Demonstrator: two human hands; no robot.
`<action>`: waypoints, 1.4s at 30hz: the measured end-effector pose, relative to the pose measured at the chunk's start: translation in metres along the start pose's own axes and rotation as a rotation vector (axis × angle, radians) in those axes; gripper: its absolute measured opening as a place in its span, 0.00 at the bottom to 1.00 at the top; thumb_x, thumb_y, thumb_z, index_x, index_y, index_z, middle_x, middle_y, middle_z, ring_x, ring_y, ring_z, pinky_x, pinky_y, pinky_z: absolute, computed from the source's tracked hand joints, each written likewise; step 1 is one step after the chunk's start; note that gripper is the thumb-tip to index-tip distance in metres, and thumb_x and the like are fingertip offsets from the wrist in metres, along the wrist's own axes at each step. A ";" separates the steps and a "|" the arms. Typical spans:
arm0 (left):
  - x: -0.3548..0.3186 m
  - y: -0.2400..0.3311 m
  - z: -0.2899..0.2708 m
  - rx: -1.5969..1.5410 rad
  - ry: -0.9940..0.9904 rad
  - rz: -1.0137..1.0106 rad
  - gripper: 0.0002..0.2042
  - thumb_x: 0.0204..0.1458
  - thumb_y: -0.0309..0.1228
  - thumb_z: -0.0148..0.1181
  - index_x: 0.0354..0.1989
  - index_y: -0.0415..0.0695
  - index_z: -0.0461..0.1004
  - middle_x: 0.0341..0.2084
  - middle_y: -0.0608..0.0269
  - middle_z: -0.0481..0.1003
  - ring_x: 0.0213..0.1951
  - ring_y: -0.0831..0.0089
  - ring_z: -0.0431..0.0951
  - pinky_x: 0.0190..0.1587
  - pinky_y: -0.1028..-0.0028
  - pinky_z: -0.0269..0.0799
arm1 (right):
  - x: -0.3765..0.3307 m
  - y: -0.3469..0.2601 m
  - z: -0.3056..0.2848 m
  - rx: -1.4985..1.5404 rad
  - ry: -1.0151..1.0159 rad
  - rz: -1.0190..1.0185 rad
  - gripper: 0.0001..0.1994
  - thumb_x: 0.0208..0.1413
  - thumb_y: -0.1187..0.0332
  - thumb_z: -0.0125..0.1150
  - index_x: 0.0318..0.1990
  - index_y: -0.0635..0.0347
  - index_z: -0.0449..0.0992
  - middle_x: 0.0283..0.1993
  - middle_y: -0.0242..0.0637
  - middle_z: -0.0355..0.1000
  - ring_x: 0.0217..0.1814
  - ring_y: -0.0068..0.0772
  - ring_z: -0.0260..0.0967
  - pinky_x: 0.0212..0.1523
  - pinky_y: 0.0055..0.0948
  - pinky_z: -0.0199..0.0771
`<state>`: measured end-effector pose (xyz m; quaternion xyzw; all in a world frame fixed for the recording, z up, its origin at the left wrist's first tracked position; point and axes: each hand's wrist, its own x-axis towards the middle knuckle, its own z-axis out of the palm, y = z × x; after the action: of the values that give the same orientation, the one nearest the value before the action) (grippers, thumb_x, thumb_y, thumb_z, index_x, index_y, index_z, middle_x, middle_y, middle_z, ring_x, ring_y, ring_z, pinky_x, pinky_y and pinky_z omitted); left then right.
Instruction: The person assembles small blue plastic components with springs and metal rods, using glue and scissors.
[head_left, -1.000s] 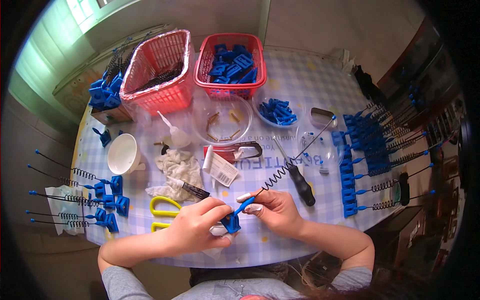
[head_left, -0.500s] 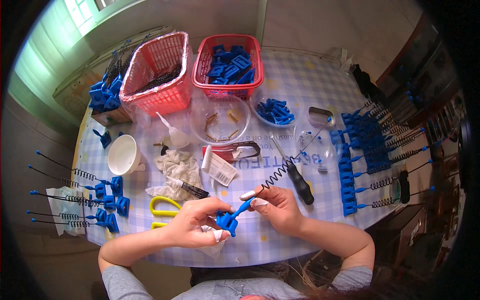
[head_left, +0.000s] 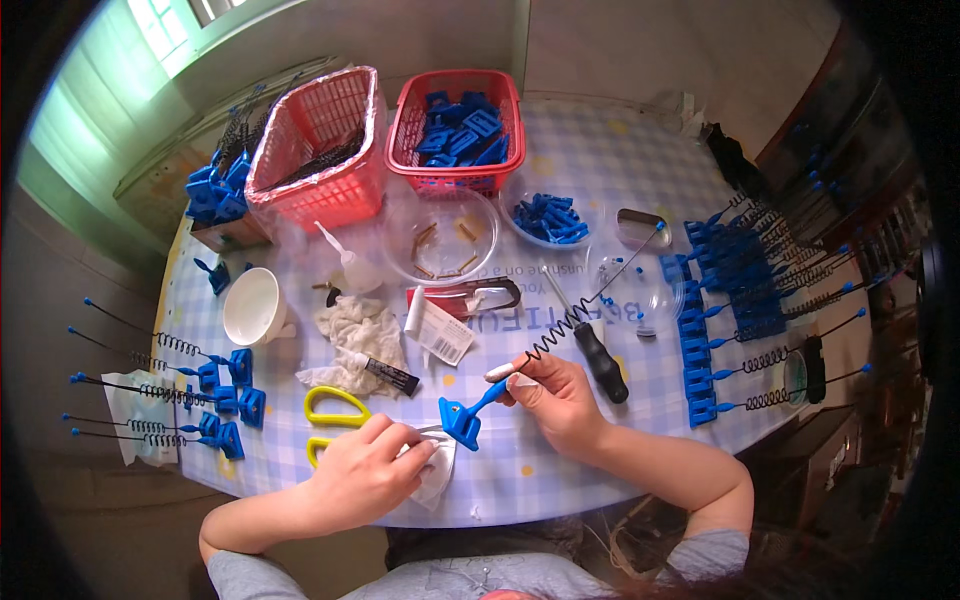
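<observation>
My right hand (head_left: 562, 408), with white wraps on its thumb and forefinger, pinches the blue stem of a spring-rod holder (head_left: 487, 394). Its blue clip-shaped base (head_left: 460, 424) points towards my left hand. From the stem, a black coil spring (head_left: 552, 342) runs up and right into a thin rod with a blue tip. My left hand (head_left: 372, 475) is apart from the holder, its fingers curled beside a white tissue (head_left: 434, 480); what they grip, if anything, is hidden. Yellow-handled scissors (head_left: 318, 394) lie partly beneath that hand.
Farther off stand a red basket of blue clips (head_left: 402, 140), a pink basket of black springs (head_left: 335, 205) and a tub of blue sleeves (head_left: 548, 220). A black-handled screwdriver (head_left: 600, 365) lies right. Spring-rod assemblies line the left and right edges. A white cup (head_left: 252, 308) stands left.
My left hand has let go of the blue base and moved left and down towards the tissue. The right hand still holds the stem, and the base now shows fully.
</observation>
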<state>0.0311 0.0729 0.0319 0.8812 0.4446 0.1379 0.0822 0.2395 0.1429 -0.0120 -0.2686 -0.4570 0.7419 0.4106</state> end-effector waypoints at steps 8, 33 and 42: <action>0.002 -0.013 -0.013 -0.163 0.062 -0.046 0.08 0.32 0.24 0.58 0.24 0.44 0.66 0.25 0.64 0.67 0.29 0.66 0.66 0.31 0.71 0.63 | 0.000 -0.001 0.002 -0.004 0.004 0.020 0.06 0.52 0.72 0.50 0.37 0.61 0.68 0.39 0.38 0.69 0.35 0.21 0.64 0.39 0.22 0.65; -0.039 -0.055 -0.043 -1.070 0.474 -0.615 0.05 0.49 0.21 0.45 0.33 0.40 0.57 0.27 0.66 0.66 0.29 0.83 0.67 0.32 0.81 0.65 | -0.004 0.004 0.004 -0.034 -0.010 0.000 0.05 0.52 0.73 0.49 0.36 0.61 0.68 0.37 0.37 0.69 0.35 0.21 0.65 0.38 0.21 0.66; -0.021 -0.088 -0.066 0.387 0.485 -0.524 0.04 0.37 0.20 0.53 0.25 0.37 0.70 0.25 0.55 0.68 0.28 0.60 0.70 0.31 0.68 0.66 | -0.004 0.008 0.004 -0.006 -0.028 -0.015 0.06 0.52 0.73 0.50 0.37 0.63 0.68 0.36 0.36 0.69 0.35 0.20 0.66 0.38 0.21 0.66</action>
<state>-0.0688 0.1096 0.0671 0.6791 0.6785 0.2300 -0.1598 0.2354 0.1354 -0.0171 -0.2558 -0.4669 0.7411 0.4090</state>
